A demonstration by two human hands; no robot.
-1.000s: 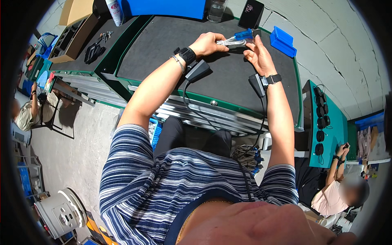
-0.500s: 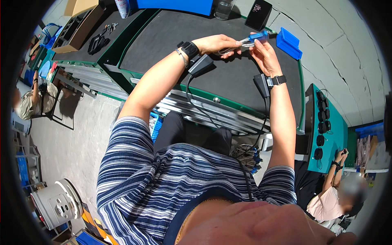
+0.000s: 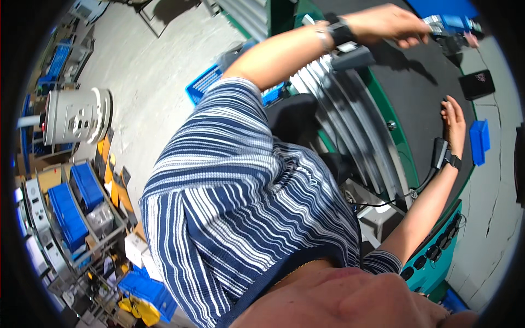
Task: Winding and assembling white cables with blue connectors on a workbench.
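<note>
My left hand reaches far forward over the dark worktop. Its fingertips are closed at a motion-blurred blue and silver piece, which looks like a blue-ended cable bundle; its exact form is smeared. Lower on the worktop's right side, my right hand lies with fingers stretched out and nothing in it. A black box hangs by my left wrist, and another black box with a cord sits at my right wrist.
Beyond the worktop are a blue bin, a black phone-like slab and a small blue tray. Metal drawers run below its green edge. A blue basket stands low on the left. Teal bench holds several black coils.
The view has swung left. My hands have parted: the left moved forward with the blue-ended piece, while the right let go of it and spread its fingers.
</note>
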